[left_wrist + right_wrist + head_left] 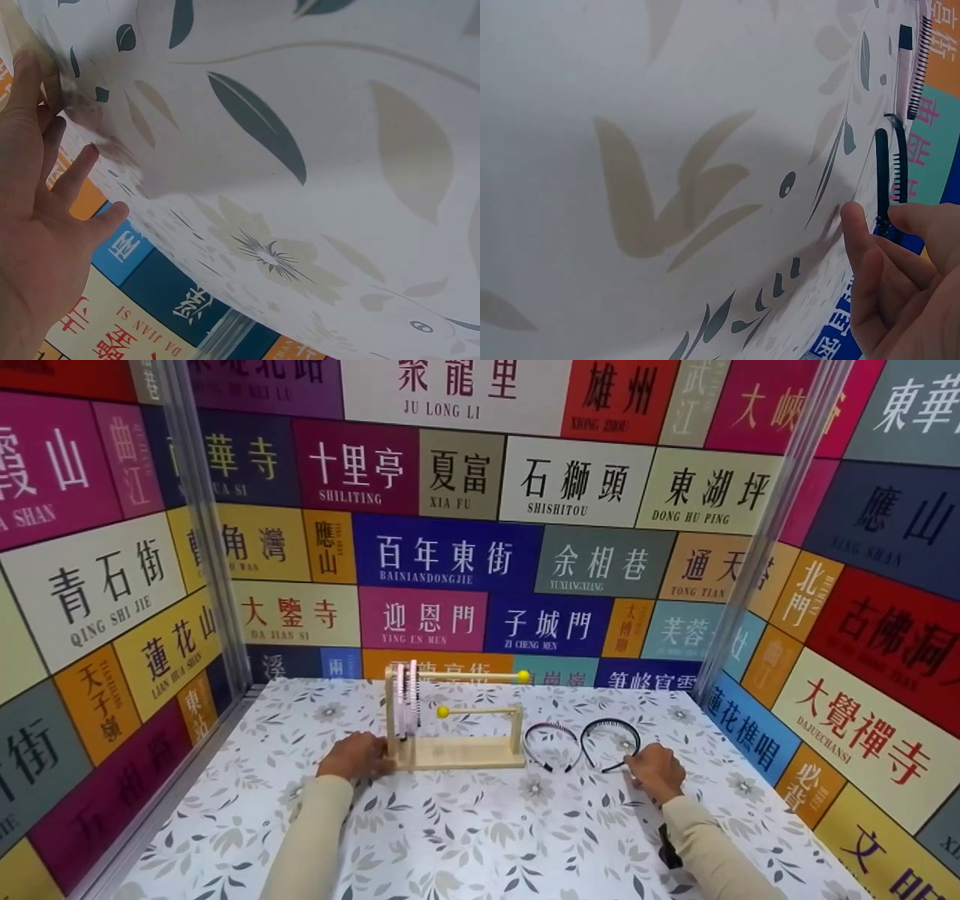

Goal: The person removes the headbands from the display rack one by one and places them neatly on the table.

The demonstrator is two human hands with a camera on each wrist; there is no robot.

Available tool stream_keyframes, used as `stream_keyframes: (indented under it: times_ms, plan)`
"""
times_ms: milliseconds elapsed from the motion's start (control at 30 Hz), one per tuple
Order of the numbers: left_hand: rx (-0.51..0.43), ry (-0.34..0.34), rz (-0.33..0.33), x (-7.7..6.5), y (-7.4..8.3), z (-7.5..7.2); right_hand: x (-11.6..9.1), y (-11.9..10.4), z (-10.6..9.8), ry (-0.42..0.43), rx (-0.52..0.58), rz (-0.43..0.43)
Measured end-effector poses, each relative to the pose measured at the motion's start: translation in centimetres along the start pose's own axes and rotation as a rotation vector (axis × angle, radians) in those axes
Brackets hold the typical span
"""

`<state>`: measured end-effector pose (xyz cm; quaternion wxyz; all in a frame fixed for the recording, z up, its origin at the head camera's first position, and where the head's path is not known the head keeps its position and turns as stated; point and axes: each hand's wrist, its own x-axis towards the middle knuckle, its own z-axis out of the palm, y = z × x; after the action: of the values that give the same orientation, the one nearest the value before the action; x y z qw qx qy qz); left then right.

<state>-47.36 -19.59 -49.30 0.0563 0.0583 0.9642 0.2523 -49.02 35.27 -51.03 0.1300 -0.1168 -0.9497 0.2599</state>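
Note:
A pale wooden stand (457,754) has two pegs with yellow ball tips. Several headbands (409,705), pink and dark, hang on its upper peg at the left post. My left hand (356,756) grips the left end of the stand's base; in the left wrist view, thumb and fingers of that hand (45,217) meet at the wood, the other fingers spread. To the right, a black toothed headband (609,723) stands on the table, its right end pinched by my right hand (658,772). In the right wrist view, fingertips meet the black headband (883,172).
Between the stand and the black headband is a pinkish-purple headband (551,727). A floral cloth (480,840) covers the table. Panels with Chinese place names (446,551) enclose the back and sides, with metal posts (217,547) at the corners.

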Motion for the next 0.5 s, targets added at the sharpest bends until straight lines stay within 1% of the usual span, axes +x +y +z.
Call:
stream_keyframes:
  times_ms: [67,200,300,500]
  plan:
    - [0.004,-0.001,0.002,-0.01,-0.03,0.01,0.03,0.13,0.05,-0.004,-0.005,0.006]
    - [0.014,0.004,0.009,0.21,-0.25,0.13,-0.12,0.18,0.04,0.007,-0.002,-0.009]
    - [0.014,0.011,0.015,0.27,-0.37,0.18,-0.25,0.16,0.01,0.021,-0.001,-0.040]
    - [0.060,0.023,0.052,0.67,-0.57,0.24,-0.46,-0.23,-0.34,0.044,0.003,-0.111]
